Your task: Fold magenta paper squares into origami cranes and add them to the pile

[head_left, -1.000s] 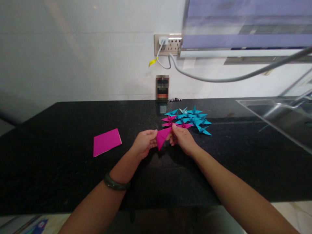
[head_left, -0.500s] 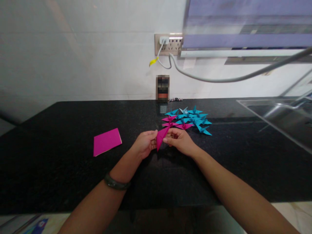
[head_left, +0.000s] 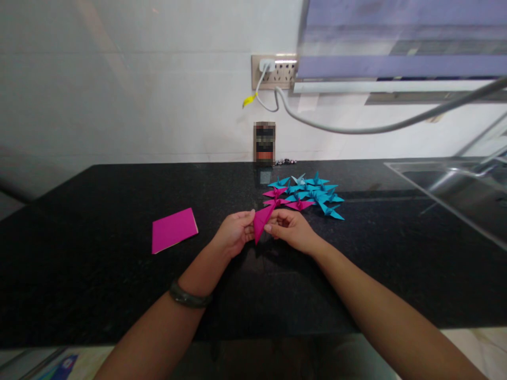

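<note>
A folded piece of magenta origami paper (head_left: 262, 220), pointed at its upper right and lower ends, is held between my two hands above the counter. My left hand (head_left: 236, 232) pinches its left side, thumb on top and fingers behind. On the other side, my right hand (head_left: 292, 228) grips the right edge with thumb and curled fingers. Just beyond my hands lie several blue paper cranes (head_left: 315, 196) and a few magenta paper cranes (head_left: 300, 205). A stack of magenta paper sheets (head_left: 174, 230) rests to the left of my left hand.
The black countertop (head_left: 99, 285) runs up to a white wall. A phone-like item, blurred out, (head_left: 264, 143) leans there beside a beaded string (head_left: 285, 161). A steel sink (head_left: 467, 190) is set in at the right. Above, a grey cable (head_left: 356, 130) hangs near a wall socket (head_left: 279, 72).
Both hands stay in nearly the same place, still holding the magenta paper. Its left edge has shifted very slightly to the left; the cranes and sheets have not moved.
</note>
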Demonstrator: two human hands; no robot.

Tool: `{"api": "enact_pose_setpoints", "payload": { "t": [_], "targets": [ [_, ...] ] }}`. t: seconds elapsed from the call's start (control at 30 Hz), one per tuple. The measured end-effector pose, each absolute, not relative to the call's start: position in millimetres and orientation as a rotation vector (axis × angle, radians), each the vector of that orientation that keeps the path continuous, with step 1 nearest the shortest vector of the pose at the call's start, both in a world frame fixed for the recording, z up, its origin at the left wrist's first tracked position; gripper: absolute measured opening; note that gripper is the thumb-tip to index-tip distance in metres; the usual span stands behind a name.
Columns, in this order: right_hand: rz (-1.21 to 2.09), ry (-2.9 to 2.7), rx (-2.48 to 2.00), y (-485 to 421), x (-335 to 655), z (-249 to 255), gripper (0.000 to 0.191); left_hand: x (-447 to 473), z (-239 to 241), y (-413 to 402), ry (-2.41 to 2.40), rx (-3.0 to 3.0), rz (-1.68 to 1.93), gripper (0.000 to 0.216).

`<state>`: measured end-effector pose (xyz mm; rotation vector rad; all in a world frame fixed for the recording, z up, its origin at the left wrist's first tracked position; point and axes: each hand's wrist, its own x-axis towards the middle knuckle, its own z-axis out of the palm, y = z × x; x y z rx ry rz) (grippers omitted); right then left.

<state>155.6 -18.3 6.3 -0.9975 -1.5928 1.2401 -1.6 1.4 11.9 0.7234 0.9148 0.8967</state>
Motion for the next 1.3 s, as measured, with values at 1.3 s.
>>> {"api": "enact_pose_setpoints", "payload": {
  "t": [1.3],
  "targets": [
    [0.573, -1.861, -1.033, -16.1, 161.3, 3.2, 0.020, 3.2, 11.2, -4.3, 0.955, 0.874, 0.726, 0.028]
  ]
}}
